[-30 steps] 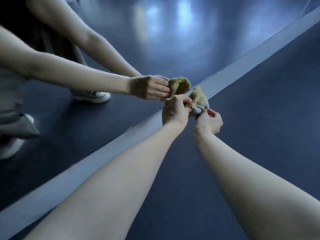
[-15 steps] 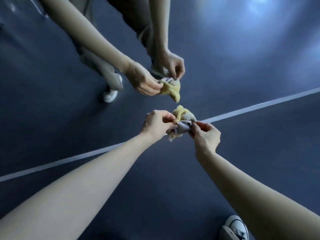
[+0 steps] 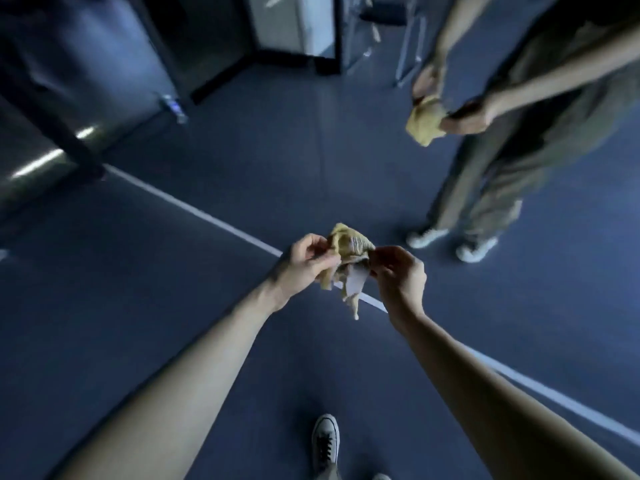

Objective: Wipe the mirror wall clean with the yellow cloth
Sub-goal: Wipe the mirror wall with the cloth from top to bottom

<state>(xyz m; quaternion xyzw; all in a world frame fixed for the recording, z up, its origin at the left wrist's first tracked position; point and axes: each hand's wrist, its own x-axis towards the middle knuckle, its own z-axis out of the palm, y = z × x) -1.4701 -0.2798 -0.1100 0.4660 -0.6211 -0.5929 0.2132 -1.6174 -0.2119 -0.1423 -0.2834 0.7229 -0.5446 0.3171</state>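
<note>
Only the head camera here, so one view to go through.

Both hands are up in front of the person. The left hand (image 3: 304,261) pinches one side of the yellow cloth (image 3: 349,244) and the right hand (image 3: 398,275) pinches the other, fingers curled onto the fabric on both sides. The cloth is bunched between them with a loose tail and a pale tag hanging down. It sits in the air on the person's side of the white strip (image 3: 207,216) at the foot of the mirror wall (image 3: 311,150), not touching the glass.

That's the big change. A second ago both hands were right down at that strip with the cloth balled tight. Half a second ago they'd come off it a little. Now the view has swung upward, the person's shoe (image 3: 325,441) shows well back from the strip, and the reflection (image 3: 519,150) beyond the strip looks to be standing, holding its own copy of the cloth.

So wiping looks paused. Best guess is the cloth is being shaken out or refolded for a fresh face before going back on the glass. How much mirror is already clean can't be told in this dim light.
</note>
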